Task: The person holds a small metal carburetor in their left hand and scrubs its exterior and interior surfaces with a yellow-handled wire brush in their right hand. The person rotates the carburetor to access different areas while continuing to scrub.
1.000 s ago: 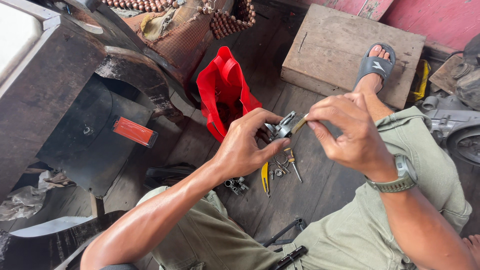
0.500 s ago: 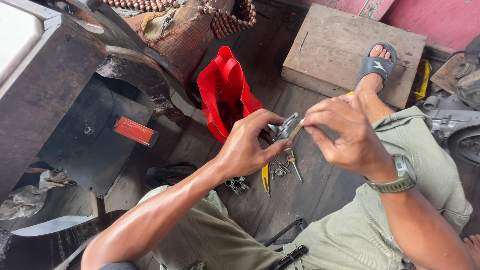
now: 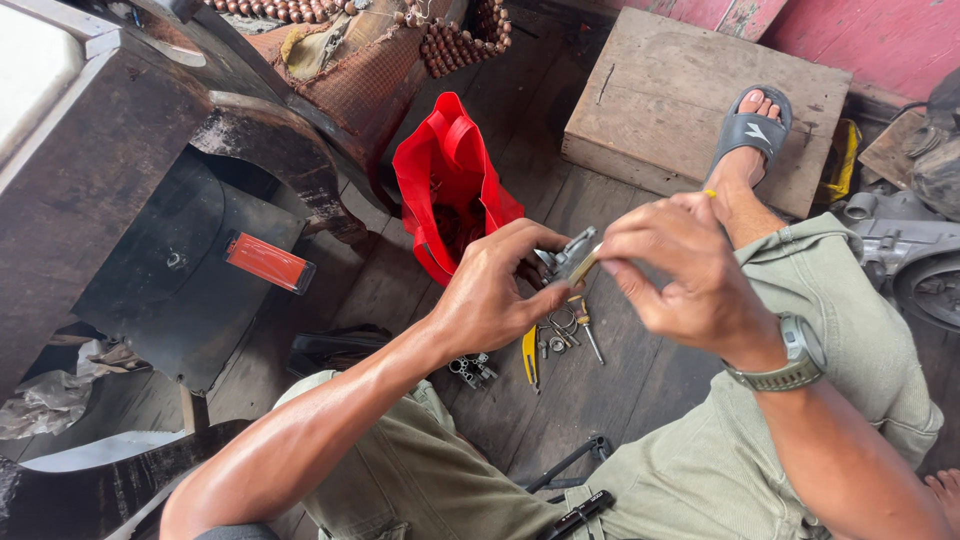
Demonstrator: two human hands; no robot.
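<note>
Left hand [image 3: 500,295] is closed around a small grey metal part [image 3: 562,262], thumb and fingers pinching it so one face is turned up toward the right hand; held above the floor, between the knees, apparently so it stays steady and in clear view. Right hand [image 3: 680,270] is pinched shut on a thin brass-coloured tool [image 3: 585,266], tip touching the metal part. Tool is held near its working end, probably for fine control. Exact contact point is hidden by the fingers.

A grey wristwatch [image 3: 790,360] sits on the right wrist.

Directly below the hands, on the wooden plank floor [image 3: 640,400], lies a scatter of small hardware [image 3: 565,330]: keys or pins, rings, and a yellow-handled tool [image 3: 529,355], all within easy reach. A further cluster of small metal bits [image 3: 472,368] lies just beside the left forearm.

Beyond the left hand an open red bag [image 3: 440,190] stands upright, mouth open toward the person; contents are dark and cannot be made out. The right foot, in a grey sandal [image 3: 752,130], rests on a wooden board [image 3: 660,95], raising that knee.
</note>
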